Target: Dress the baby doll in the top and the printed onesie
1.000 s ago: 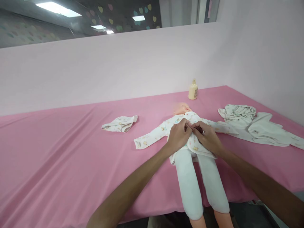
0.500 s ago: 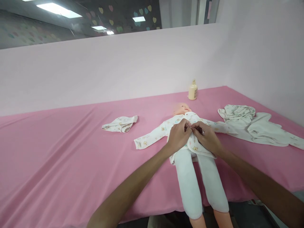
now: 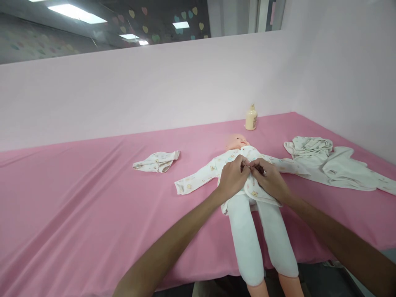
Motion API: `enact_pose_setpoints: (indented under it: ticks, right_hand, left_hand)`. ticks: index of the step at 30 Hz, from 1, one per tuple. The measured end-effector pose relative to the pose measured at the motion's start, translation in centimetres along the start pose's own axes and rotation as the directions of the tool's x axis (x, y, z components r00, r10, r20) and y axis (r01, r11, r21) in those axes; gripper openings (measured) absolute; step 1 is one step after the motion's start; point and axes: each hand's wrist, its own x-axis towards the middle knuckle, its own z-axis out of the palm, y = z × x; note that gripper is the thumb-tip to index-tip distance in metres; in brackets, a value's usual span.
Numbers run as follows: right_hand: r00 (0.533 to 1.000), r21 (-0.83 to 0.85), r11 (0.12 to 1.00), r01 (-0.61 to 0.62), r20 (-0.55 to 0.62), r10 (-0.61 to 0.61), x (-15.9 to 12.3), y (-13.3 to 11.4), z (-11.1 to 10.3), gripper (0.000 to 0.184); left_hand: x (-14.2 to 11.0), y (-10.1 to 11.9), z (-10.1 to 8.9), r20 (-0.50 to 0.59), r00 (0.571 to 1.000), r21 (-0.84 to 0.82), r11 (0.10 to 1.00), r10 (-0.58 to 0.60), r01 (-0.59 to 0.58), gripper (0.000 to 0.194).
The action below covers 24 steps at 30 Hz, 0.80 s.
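Observation:
A baby doll [image 3: 247,235] lies on its back on the pink-covered table, its lower legs hanging past the front edge. It wears a white printed baby shirt [image 3: 201,175] with both sleeves spread out. Over the doll's chest, my left hand [image 3: 234,176] pinches the shirt's front edge. My right hand [image 3: 268,178] meets it fingertip to fingertip, pinching the same front opening. Whatever small fastening sits between the fingertips is hidden. Below the hands, the shirt's lower flap hangs loose over white-covered legs.
A small white printed cloth garment [image 3: 157,161] lies left of the doll. Crumpled white clothes [image 3: 334,165] are at the right, touching the doll's sleeve. A cream pump bottle [image 3: 251,118] stands near the back wall [image 3: 154,90]. The pink sheet [image 3: 93,206] has folds at the left.

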Motion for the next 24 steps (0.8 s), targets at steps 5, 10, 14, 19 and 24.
enact_pose_setpoints:
  ticks: [5,10,14,19,24]
  right_hand:
    - [1.000,-0.011,1.000,0.005,-0.006,-0.005,-0.04,0.01,0.03,0.012]
    - [1.000,-0.016,1.000,0.008,-0.007,-0.008,-0.04,0.05,0.07,0.011]
    - [1.000,-0.011,1.000,0.014,-0.008,-0.014,-0.05,0.06,0.06,0.012]
    - [1.000,-0.022,1.000,0.005,-0.016,-0.006,-0.11,0.00,0.13,0.011]
    - [1.000,-0.022,1.000,0.012,-0.019,-0.012,-0.13,-0.01,0.19,0.010]
  left_hand:
    - [-0.07,-0.06,0.21,-0.003,1.000,0.013,1.000,0.006,-0.006,0.010]
    - [-0.09,0.01,0.26,-0.007,1.000,0.031,1.000,0.001,-0.001,0.010]
    - [-0.09,-0.16,0.32,-0.005,1.000,0.042,0.999,0.007,-0.007,0.009]
    - [-0.16,-0.42,0.56,-0.013,0.999,0.060,0.998,0.032,-0.031,0.011]
    - [-0.15,-0.36,0.66,-0.016,0.999,0.072,0.997,0.030,-0.029,0.011]
